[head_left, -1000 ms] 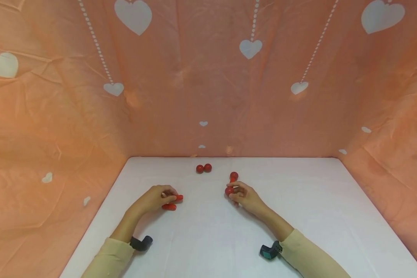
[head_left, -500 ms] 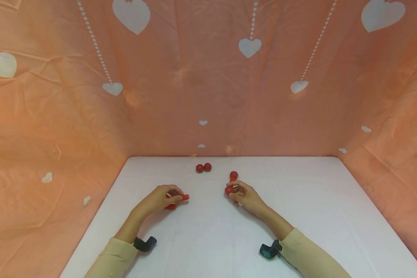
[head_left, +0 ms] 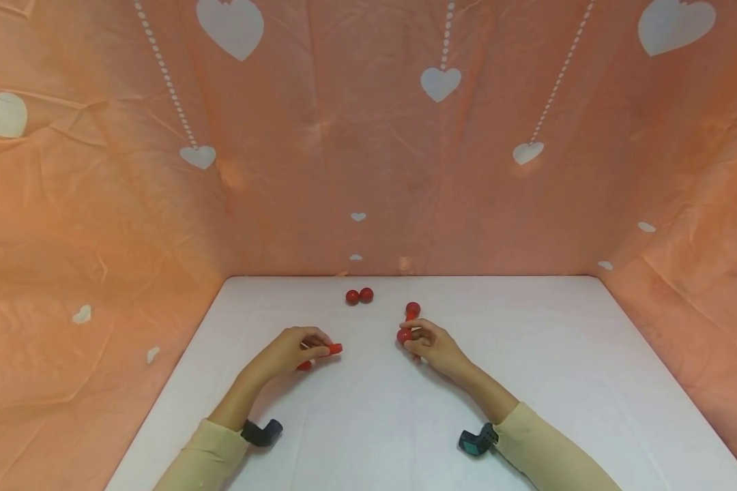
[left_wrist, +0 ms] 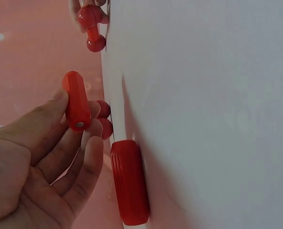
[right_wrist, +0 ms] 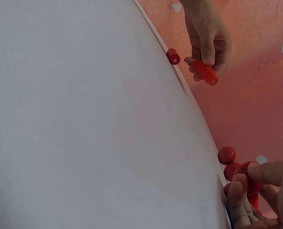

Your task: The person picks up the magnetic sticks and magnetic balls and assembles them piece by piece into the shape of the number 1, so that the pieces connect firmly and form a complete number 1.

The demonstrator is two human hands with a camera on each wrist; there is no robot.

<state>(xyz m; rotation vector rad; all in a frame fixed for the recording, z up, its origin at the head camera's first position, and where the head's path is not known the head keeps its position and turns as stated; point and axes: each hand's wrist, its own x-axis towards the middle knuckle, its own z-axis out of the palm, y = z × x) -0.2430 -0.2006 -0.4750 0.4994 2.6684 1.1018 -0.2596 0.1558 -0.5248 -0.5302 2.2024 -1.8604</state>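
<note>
My left hand (head_left: 290, 351) pinches a red magnetic rod (left_wrist: 76, 101) between thumb and fingers, holding it off the table; a small metal tip shows at one end. Below that hand, a second red rod (left_wrist: 130, 183) lies on the white surface. Over on the right, my right hand (head_left: 439, 353) grips a red ball (head_left: 404, 335). That ball is joined by a short red rod (left_wrist: 93, 33) to another red ball (head_left: 413, 309). In the head view my right fingers partly cover this joining rod.
Two loose red balls (head_left: 359, 296) sit side by side towards the back of the white table (head_left: 368, 423). Orange cloth (head_left: 381, 170) with white hearts stands behind and at both sides. Each wrist wears a dark camera (head_left: 263, 433).
My left hand has lifted its rod and carried it a little to the right, partly covering the rod on the table. My right hand has stayed in place with the joined balls.
</note>
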